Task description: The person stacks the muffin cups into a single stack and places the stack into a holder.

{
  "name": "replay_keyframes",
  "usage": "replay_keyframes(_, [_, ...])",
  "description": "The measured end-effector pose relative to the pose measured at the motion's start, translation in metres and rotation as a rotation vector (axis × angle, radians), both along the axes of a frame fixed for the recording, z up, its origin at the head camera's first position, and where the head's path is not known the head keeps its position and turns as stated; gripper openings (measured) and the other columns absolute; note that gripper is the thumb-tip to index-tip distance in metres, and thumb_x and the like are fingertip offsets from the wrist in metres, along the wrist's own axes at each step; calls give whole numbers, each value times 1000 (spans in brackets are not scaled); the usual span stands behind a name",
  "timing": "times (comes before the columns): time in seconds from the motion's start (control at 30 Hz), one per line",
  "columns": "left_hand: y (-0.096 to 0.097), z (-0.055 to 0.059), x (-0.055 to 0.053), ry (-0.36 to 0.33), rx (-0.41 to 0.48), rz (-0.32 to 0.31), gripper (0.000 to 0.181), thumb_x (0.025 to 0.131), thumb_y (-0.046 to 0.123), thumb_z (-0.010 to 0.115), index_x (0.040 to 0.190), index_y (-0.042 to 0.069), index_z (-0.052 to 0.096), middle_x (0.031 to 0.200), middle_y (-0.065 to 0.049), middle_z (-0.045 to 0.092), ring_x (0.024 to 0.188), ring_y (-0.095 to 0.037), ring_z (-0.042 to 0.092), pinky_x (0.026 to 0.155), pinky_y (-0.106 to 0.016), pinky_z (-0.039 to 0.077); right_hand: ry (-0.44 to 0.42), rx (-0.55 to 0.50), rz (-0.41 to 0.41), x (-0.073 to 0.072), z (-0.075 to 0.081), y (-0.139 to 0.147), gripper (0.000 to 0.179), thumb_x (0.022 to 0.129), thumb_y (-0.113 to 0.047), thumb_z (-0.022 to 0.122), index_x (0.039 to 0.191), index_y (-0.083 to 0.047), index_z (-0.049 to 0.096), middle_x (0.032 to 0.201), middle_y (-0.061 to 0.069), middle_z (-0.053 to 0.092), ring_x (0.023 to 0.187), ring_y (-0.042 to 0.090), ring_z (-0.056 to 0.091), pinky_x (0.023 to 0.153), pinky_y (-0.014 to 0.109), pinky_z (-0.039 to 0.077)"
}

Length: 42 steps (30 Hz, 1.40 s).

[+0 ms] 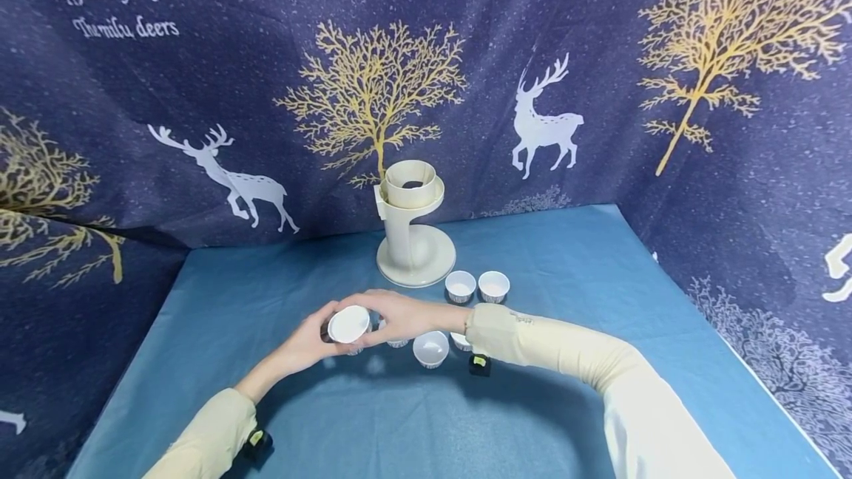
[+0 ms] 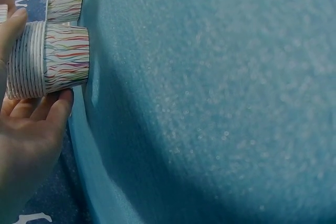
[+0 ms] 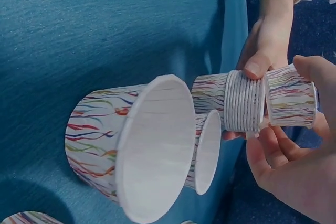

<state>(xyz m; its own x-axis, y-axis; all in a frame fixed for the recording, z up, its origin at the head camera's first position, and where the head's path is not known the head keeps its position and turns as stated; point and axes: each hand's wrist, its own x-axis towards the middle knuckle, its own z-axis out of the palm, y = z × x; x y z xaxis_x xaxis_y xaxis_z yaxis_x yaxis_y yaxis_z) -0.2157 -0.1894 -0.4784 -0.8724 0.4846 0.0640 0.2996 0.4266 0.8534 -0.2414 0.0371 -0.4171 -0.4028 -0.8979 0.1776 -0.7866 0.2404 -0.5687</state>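
A stack of nested paper cups (image 2: 65, 56), white with coloured wavy lines, is held upright just above the table in my left hand (image 1: 309, 335). The left thumb lies across the stacked rims in the right wrist view. At the rim end of the stack is a single paper cup (image 3: 291, 98), its wide end toward the rims, gripped between the thumb and fingers of my right hand (image 1: 399, 314). From the head view, only a white round top (image 1: 349, 324) shows between both hands. Nearest the right hand stand an upright cup (image 1: 430, 350) and another, partly hidden one (image 1: 397, 343).
A cream stand with a ring-shaped holder (image 1: 413, 242) is at the back of the blue cloth-covered table (image 1: 373, 420). Two white cups (image 1: 461, 285) stand before it on the right. Another cup (image 1: 461, 342) is partly under the right forearm. A printed curtain (image 1: 466, 131) hangs behind.
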Motion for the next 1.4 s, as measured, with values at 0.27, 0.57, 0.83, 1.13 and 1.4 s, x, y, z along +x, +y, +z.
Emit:
replay_keyframes(0.27, [-1,1,1,-33,17,-4,65,76,29,74,130,16,40,121,-9,51,105,-15,54,78,-25,48,44,-13,-20,0,2,-7,49,86,-26,64,129,-12,46,126,-3,53,113,9,49,96,24,35])
replay_keyframes(0.57, [-1,0,1,-35,46,-27,73,77,26,74,137,13,33,125,-15,47,107,-17,53,78,-25,50,62,2,-44,3,5,-13,50,84,-24,66,128,-10,46,127,1,54,115,13,51,98,24,36])
replay_keyframes(0.83, [-1,0,0,-41,50,-24,72,76,24,75,135,12,35,122,-15,50,98,-7,56,73,-26,51,117,36,-106,4,4,-16,52,84,-33,66,129,-15,47,124,-4,56,111,8,52,94,21,38])
replay_keyframes(1.13, [1,1,2,-2,22,16,74,74,27,76,135,13,36,120,-12,53,97,-6,55,77,-23,49,91,108,-198,5,7,-18,54,81,-34,68,130,-22,48,126,-6,56,108,13,48,92,28,38])
replay_keyframes(1.4, [-1,-1,1,3,36,5,73,74,25,76,135,11,36,121,-13,52,99,-6,55,77,-24,49,100,100,-212,4,3,-23,57,77,-35,72,128,-22,50,123,-7,57,100,9,49,85,23,39])
